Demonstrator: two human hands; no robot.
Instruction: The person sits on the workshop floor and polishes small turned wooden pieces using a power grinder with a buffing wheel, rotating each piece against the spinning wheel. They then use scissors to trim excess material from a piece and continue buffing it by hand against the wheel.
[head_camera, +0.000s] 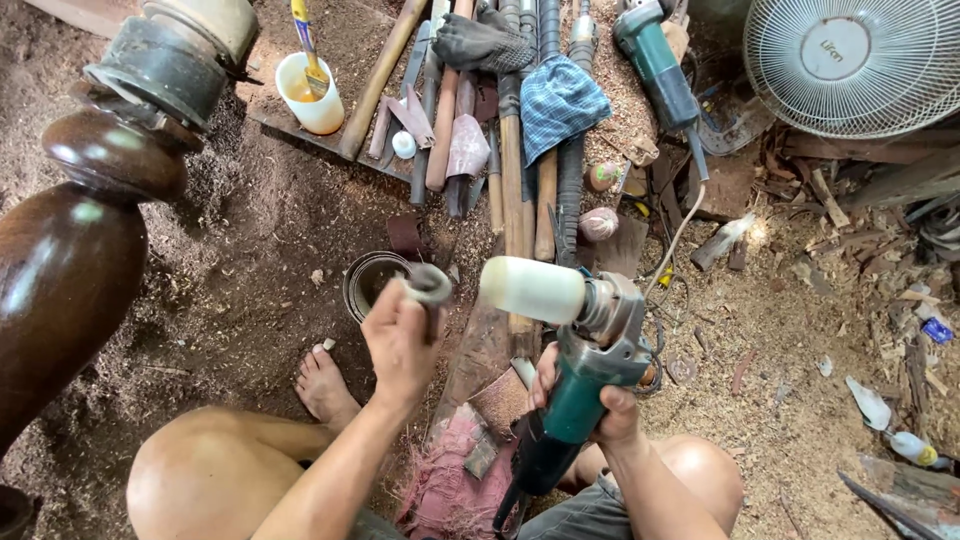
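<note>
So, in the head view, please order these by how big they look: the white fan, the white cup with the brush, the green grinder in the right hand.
1. White fan, cut off by the frame.
2. Green grinder, though it is nearer the camera, so unsure.
3. White cup, clearly smallest.

Grinder (580, 390) in right hand (610, 405), right of left hand (400, 340) holding small part (430, 285). Tin (368, 282) on floor (250, 240) beyond left hand. Cup (312, 95) behind, fan (855, 60) far right.
</note>
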